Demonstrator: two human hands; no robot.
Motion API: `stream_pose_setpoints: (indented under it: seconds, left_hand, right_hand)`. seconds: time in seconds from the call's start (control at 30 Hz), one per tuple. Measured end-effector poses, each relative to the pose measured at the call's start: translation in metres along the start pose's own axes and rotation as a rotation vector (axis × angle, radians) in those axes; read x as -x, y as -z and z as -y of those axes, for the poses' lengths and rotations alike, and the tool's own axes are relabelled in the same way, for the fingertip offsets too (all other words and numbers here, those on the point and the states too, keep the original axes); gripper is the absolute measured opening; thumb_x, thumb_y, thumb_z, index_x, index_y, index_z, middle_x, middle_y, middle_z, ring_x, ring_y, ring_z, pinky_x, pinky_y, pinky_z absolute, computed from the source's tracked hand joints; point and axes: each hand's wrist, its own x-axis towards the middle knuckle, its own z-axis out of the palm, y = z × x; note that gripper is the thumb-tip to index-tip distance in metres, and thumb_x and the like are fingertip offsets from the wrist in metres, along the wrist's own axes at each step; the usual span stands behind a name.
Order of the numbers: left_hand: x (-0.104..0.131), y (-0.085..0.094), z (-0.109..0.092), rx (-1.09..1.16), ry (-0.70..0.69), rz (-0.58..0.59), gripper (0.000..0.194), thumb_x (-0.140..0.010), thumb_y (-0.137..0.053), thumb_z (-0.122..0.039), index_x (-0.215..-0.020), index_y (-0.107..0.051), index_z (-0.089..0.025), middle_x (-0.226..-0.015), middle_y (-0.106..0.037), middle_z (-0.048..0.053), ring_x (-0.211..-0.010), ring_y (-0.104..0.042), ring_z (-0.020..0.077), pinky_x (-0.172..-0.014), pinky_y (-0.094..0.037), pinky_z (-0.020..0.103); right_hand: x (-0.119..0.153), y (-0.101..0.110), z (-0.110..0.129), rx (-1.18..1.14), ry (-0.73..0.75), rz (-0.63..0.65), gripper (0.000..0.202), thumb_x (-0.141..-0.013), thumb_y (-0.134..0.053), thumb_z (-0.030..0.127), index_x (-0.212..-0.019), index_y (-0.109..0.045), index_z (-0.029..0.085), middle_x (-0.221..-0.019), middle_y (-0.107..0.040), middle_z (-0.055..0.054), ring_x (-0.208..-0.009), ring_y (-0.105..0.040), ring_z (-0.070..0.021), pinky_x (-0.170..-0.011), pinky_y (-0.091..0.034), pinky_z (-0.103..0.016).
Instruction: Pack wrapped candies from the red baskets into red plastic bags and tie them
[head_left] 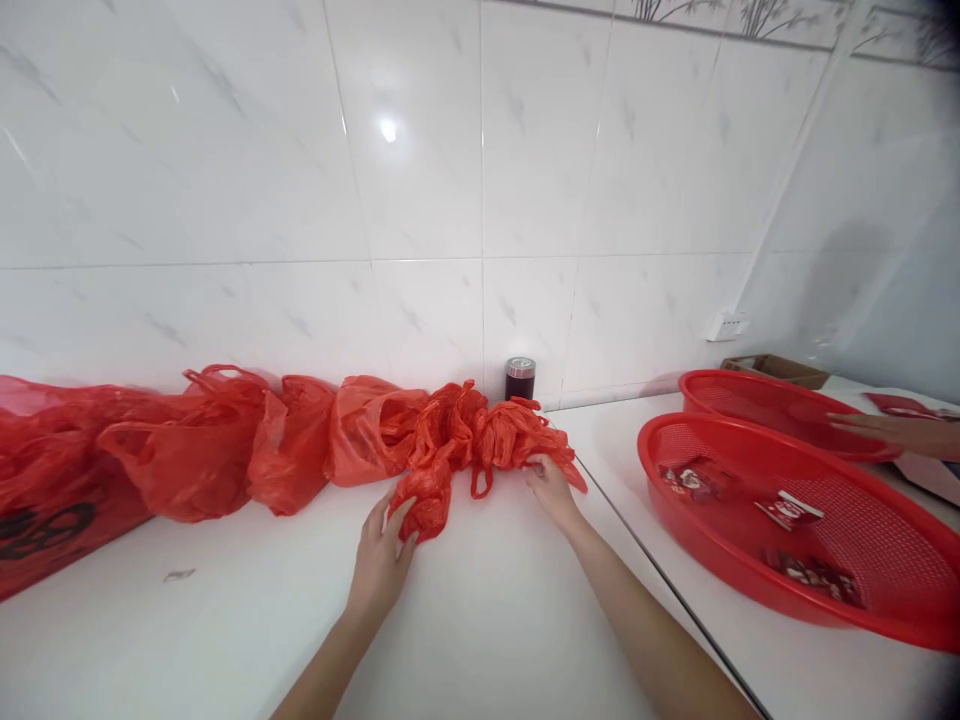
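Far left of the frame: big red plastic bag (67, 530) with black print, lying slumped and creased. Next, left of centre: handled carrier bag (187, 460), bulging, loops up; then a taller puckered bag (289, 455); then a paler, wide-mouthed bag (365, 440), film thin enough to pass light. Small translucent scrap (178, 576) on the smooth white tabletop (247, 630), lower left.

Just below centre: left hand (384, 550) on a small rounded red bundle (426, 505), fingers parted and curved over its left side, thumb at the lower edge. Can't tell if it's clamping film. Behind it, a twisted, ropy bunch of bags (454, 420).

Right of centre: right hand (549, 485), fingers bent, at the lower edge of a crumpled bag heap (517, 435). Can't tell if it's pinching. Dark container with a silver lid (520, 380) stands behind the heap.

Handling, my take: film is slick and tangles; take one layer with fingertips, steady the bundle with the other hand, pull slowly, don't hook neighbouring loops.

Right side: rigid oval red mesh basket (892, 535), glossy wrapped packets (791, 510) inside; second red basket (765, 395) behind; co-worker's hand (870, 428) over it, far right.
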Motion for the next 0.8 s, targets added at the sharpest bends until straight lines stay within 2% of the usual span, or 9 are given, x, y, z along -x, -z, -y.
stream_pose_setpoints:
  seconds: [0.13, 0.2, 0.3, 0.4, 0.47, 0.57, 0.63, 0.7, 0.8]
  left_hand:
    - [0.014, 0.013, 0.003, 0.194, 0.289, 0.155, 0.026, -0.084, -0.049, -0.03, -0.105, -0.064, -0.023, -0.107, -0.068, 0.007, -0.099, -0.064, 0.0256, -0.088, -0.05, 0.042]
    - [0.018, 0.017, -0.01, 0.328, 0.411, 0.193, 0.022, -0.082, -0.051, -0.03, -0.097, -0.065, -0.022, -0.098, -0.07, 0.006, -0.09, -0.066, 0.024, -0.082, -0.052, 0.038]
    - [0.027, 0.02, -0.038, 0.547, 0.487, 0.216, 0.019, -0.079, -0.055, -0.029, -0.092, -0.066, -0.021, -0.091, -0.071, 0.004, -0.086, -0.066, 0.0218, -0.079, -0.051, 0.034]
    - [0.038, 0.026, -0.055, 0.773, 0.554, 0.18, 0.016, -0.078, -0.06, -0.03, -0.088, -0.064, -0.019, -0.079, -0.069, 0.002, -0.071, -0.063, 0.0175, -0.07, -0.051, 0.031]
    - [0.045, 0.035, -0.051, 0.919, 0.625, 0.045, 0.017, -0.076, -0.065, -0.032, -0.085, -0.062, -0.018, -0.074, -0.067, 0.0, -0.064, -0.06, 0.0145, -0.066, -0.052, 0.029]
    - [0.057, 0.054, -0.027, 1.036, 0.777, -0.313, 0.022, -0.065, -0.076, -0.029, -0.075, -0.059, -0.019, -0.069, -0.064, -0.003, -0.061, -0.058, 0.0108, -0.063, -0.052, 0.024]
    - [0.063, 0.067, -0.011, 1.043, 0.887, -0.454, 0.024, -0.06, -0.079, -0.026, -0.07, -0.058, -0.019, -0.068, -0.063, -0.004, -0.063, -0.058, 0.0093, -0.063, -0.052, 0.021]
    - [0.069, 0.076, -0.004, 1.052, 0.971, -0.452, 0.026, -0.058, -0.08, -0.024, -0.073, -0.06, -0.02, -0.074, -0.064, -0.003, -0.069, -0.061, 0.0099, -0.066, -0.053, 0.02]
    - [0.073, 0.079, -0.013, 1.122, 1.004, -0.365, 0.033, -0.058, -0.083, -0.029, -0.083, -0.062, -0.021, -0.085, -0.067, -0.002, -0.075, -0.062, 0.0113, -0.066, -0.053, 0.02]
  right_hand:
    - [0.045, -0.007, 0.015, -0.01, -0.016, 0.136, 0.02, -0.08, -0.055, 0.04, -0.084, -0.058, 0.021, -0.084, -0.064, -0.004, -0.077, -0.061, -0.0203, -0.072, -0.049, -0.036]
    - [0.063, -0.017, 0.03, -0.029, -0.021, 0.259, 0.023, -0.082, -0.057, 0.041, -0.091, -0.06, 0.02, -0.089, -0.065, -0.003, -0.081, -0.061, -0.0189, -0.076, -0.049, -0.034]
    - [0.084, -0.035, 0.054, -0.129, -0.074, 0.5, 0.039, -0.08, -0.063, 0.045, -0.111, -0.058, 0.021, -0.105, -0.065, -0.005, -0.092, -0.062, -0.0197, -0.081, -0.049, -0.034]
    - [0.096, -0.044, 0.067, -0.327, -0.174, 0.712, 0.041, -0.079, -0.066, 0.048, -0.108, -0.061, 0.02, -0.098, -0.067, -0.006, -0.086, -0.063, -0.0205, -0.073, -0.051, -0.033]
    - [0.096, -0.04, 0.071, -0.409, -0.222, 0.591, 0.036, -0.077, -0.068, 0.049, -0.096, -0.062, 0.019, -0.085, -0.066, -0.003, -0.076, -0.062, -0.0185, -0.065, -0.05, -0.03]
    - [0.084, -0.017, 0.074, -0.491, -0.22, 0.176, 0.031, -0.075, -0.069, 0.048, -0.08, -0.056, 0.021, -0.067, -0.055, 0.003, -0.062, -0.054, -0.0129, -0.058, -0.047, -0.025]
    - [0.077, 0.001, 0.078, -0.506, -0.209, 0.051, 0.03, -0.077, -0.068, 0.047, -0.077, -0.052, 0.022, -0.061, -0.049, 0.005, -0.058, -0.05, -0.0115, -0.057, -0.046, -0.024]
    - [0.078, 0.012, 0.085, -0.434, -0.211, 0.124, 0.03, -0.079, -0.066, 0.048, -0.079, -0.054, 0.021, -0.063, -0.052, 0.003, -0.06, -0.052, -0.0126, -0.06, -0.047, -0.025]
    - [0.096, 0.007, 0.098, -0.234, -0.19, 0.391, 0.028, -0.08, -0.065, 0.047, -0.089, -0.062, 0.021, -0.087, -0.064, -0.004, -0.084, -0.06, -0.0189, -0.075, -0.05, -0.031]
